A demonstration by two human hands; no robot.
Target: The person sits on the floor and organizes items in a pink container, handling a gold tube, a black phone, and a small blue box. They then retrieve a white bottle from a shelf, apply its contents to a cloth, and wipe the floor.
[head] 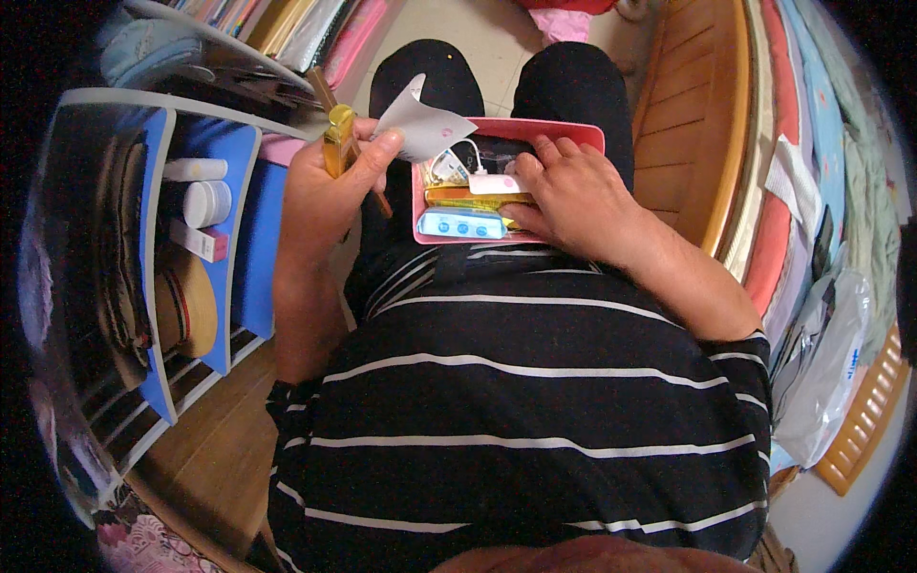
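A pink rectangular box [593, 133] rests across the person's lap. My left hand [337, 172] is closed on a sheet of white paper [423, 122], a yellow shiny packet [337, 147] and a thin brown strip [383, 203], at the box's left. My right hand [566, 190] reaches into the box from the right, its fingers on or among the contents; whether it grips anything cannot be told. Inside lie a light-blue packet [462, 223], a golden-yellow packet [466, 198], a white piece with a cable [494, 184] and a dark item partly hidden by the hand.
A blue-and-grey shelf [247, 154] at left holds a white jar [207, 204], a small carton [199, 241] and a straw hat [188, 304]. A wooden bed side panel [688, 107] with stacked bedding stands at right, near a clear plastic bag [820, 379].
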